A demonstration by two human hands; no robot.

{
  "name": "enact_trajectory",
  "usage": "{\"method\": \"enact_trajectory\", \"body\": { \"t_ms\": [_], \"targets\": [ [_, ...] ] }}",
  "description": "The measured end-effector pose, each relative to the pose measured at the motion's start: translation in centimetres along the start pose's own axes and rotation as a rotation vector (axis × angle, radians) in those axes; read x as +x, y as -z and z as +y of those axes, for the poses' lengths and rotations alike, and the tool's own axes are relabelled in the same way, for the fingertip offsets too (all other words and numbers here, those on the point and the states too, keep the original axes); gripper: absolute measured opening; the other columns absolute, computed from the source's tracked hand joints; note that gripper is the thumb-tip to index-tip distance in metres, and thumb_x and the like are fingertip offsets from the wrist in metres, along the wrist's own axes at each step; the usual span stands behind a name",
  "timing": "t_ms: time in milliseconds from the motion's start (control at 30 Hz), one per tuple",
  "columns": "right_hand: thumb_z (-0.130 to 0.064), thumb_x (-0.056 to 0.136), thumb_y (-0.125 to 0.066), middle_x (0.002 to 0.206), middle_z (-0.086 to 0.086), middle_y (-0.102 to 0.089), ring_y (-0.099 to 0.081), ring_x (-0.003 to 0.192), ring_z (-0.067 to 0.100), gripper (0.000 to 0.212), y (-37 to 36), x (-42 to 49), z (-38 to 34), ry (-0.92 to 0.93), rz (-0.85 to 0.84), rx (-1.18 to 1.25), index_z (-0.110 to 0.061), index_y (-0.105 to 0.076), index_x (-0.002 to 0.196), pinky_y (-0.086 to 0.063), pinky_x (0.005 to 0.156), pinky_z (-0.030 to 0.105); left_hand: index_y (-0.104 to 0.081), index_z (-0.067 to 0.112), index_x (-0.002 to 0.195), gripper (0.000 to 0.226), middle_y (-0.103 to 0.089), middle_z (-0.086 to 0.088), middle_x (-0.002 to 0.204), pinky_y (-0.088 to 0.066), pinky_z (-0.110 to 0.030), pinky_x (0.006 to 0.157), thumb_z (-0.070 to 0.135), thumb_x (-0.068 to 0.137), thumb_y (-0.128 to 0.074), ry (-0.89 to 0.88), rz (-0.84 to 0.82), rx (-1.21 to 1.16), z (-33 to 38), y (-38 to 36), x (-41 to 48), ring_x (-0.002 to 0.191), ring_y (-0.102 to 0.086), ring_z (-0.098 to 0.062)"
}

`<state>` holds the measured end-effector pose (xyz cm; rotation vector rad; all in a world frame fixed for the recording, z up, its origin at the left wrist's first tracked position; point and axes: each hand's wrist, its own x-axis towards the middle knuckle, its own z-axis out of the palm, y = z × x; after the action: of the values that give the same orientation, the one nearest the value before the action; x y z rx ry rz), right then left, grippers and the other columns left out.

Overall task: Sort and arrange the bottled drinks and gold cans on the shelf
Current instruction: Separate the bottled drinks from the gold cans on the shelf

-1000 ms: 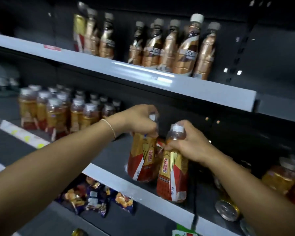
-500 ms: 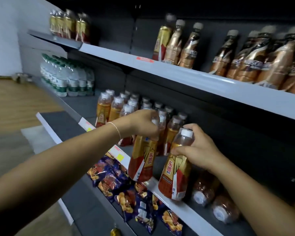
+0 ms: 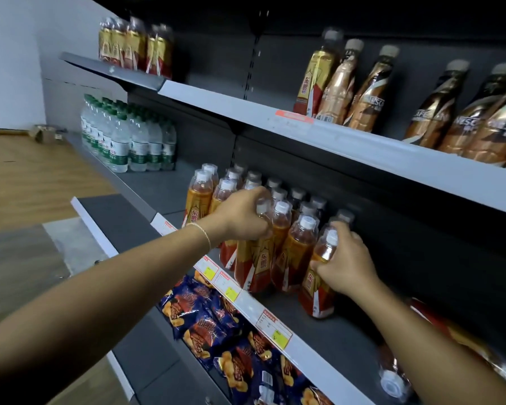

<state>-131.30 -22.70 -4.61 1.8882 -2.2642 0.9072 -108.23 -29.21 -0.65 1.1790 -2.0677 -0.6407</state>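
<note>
The left hand (image 3: 243, 214) has its fingers (image 3: 257, 197) curled over the cap and neck of an orange drink bottle (image 3: 253, 264), which hangs upright below them with its base at the front edge of the shelf (image 3: 319, 355). The right hand (image 3: 345, 258) wraps its fingers (image 3: 319, 266) round the neck of a second bottle (image 3: 319, 290), also upright. Matching bottles (image 3: 295, 244) stand between the two sets of fingers.
</note>
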Motion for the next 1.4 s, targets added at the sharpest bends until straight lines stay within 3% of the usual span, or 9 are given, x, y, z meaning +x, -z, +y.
{"method": "enact_trajectory", "body": {
  "t_ms": [133, 300, 433, 567, 833, 1100, 1200, 1300, 1400],
  "targets": [
    [-0.027, 0.066, -0.088, 0.128, 0.010, -0.051, -0.057, 0.112, 0.030, 0.088, -0.7, 0.3, 2.4, -0.079, 0.041, 0.046, -0.028, -0.040, 0.139, -0.042, 0.084, 0.026, -0.043, 0.028, 0.138, 0.075, -0.051, -0.001, 0.140, -0.057, -0.037, 0.084, 0.019, 0.070, -0.073, -0.045, -0.040, 0.070, 0.0, -2.1, 1.5, 0.109, -0.060, -0.021],
    [-0.032, 0.064, -0.091, 0.129, 0.012, -0.051, -0.054, 0.117, 0.030, 0.092, -1.5, 1.1, 3.5, -0.147, 0.082, 0.082, -0.024, -0.042, 0.141, -0.039, 0.089, 0.028, -0.040, 0.031, 0.140, 0.074, -0.049, -0.007, 0.127, -0.049, -0.029, 0.071, 0.024, 0.072, -0.071, -0.098, -0.060, 0.202, -0.2, -4.3, 3.1, 0.095, -0.057, -0.023],
    [-0.040, 0.063, -0.090, 0.130, 0.013, -0.049, -0.054, 0.116, 0.031, 0.094, -1.9, 1.4, 3.1, -0.181, 0.100, 0.063, -0.025, -0.041, 0.142, -0.044, 0.091, 0.032, -0.039, 0.030, 0.139, 0.070, -0.048, -0.009, 0.113, -0.049, -0.033, 0.079, 0.018, 0.075, -0.064, -0.108, -0.070, 0.268, -1.1, -5.2, 3.6, 0.114, -0.052, -0.031],
    [-0.044, 0.064, -0.089, 0.130, 0.012, -0.048, -0.056, 0.113, 0.032, 0.093, -2.3, 1.3, 2.3, -0.163, 0.111, 0.042, -0.027, -0.040, 0.142, -0.047, 0.089, 0.034, -0.033, 0.027, 0.143, 0.071, -0.038, -0.015, 0.129, -0.053, -0.035, 0.081, 0.014, 0.078, -0.061, -0.094, -0.078, 0.332, -1.6, -5.6, 3.7, 0.112, -0.055, -0.035],
    [-0.048, 0.086, -0.069, 0.144, 0.015, -0.041, -0.054, 0.118, 0.037, 0.087, -3.2, 0.2, 1.0, -0.047, 0.079, -0.154, -0.020, -0.020, 0.152, -0.051, 0.088, 0.041, -0.029, 0.023, 0.125, 0.064, -0.031, -0.011, 0.120, -0.048, -0.033, 0.074, 0.016, 0.073, -0.065, -0.114, -0.040, 0.399, -1.6, -6.9, 2.7, 0.108, -0.045, -0.032],
    [-0.046, 0.088, -0.067, 0.143, 0.015, -0.039, -0.057, 0.114, 0.036, 0.082, -2.1, -1.1, 1.7, -0.055, 0.067, -0.083, -0.020, -0.020, 0.150, -0.054, 0.083, 0.042, -0.012, 0.018, 0.148, 0.098, -0.028, -0.015, 0.132, -0.052, -0.040, 0.092, 0.013, 0.070, -0.071, -0.076, -0.045, 0.414, -1.2, -6.7, 1.4, 0.115, -0.045, -0.033],
    [-0.046, 0.087, -0.067, 0.146, 0.014, -0.037, -0.056, 0.116, 0.034, 0.086, -1.4, -1.2, 2.3, -0.028, 0.011, -0.073, -0.021, -0.016, 0.152, -0.053, 0.086, 0.041, -0.021, 0.015, 0.142, 0.086, -0.030, -0.015, 0.130, -0.054, -0.037, 0.087, 0.012, 0.071, -0.070, -0.076, -0.042, 0.437, -0.6, -6.6, 1.2, 0.106, -0.048, -0.031],
    [-0.049, 0.087, -0.066, 0.150, 0.013, -0.034, -0.049, 0.125, 0.034, 0.091, -0.3, -0.7, 2.7, -0.018, -0.089, -0.085, -0.024, -0.010, 0.154, -0.049, 0.096, 0.044, -0.026, 0.012, 0.138, 0.075, -0.030, -0.018, 0.131, -0.053, -0.039, 0.089, 0.017, 0.075, -0.068, -0.041, -0.041, 0.521, 0.2, -6.6, 1.0, 0.112, -0.047, -0.035],
    [-0.053, 0.086, -0.064, 0.156, 0.013, -0.026, -0.036, 0.137, 0.035, 0.096, 1.1, -0.6, 3.3, 0.006, -0.164, -0.129, -0.029, -0.002, 0.156, -0.039, 0.109, 0.046, -0.033, 0.006, 0.138, 0.073, -0.032, -0.021, 0.135, -0.050, -0.042, 0.089, 0.029, 0.077, -0.065, -0.003, 0.014, 0.801, 1.8, -6.8, 0.7, 0.119, -0.041, -0.040]
  ]
}}
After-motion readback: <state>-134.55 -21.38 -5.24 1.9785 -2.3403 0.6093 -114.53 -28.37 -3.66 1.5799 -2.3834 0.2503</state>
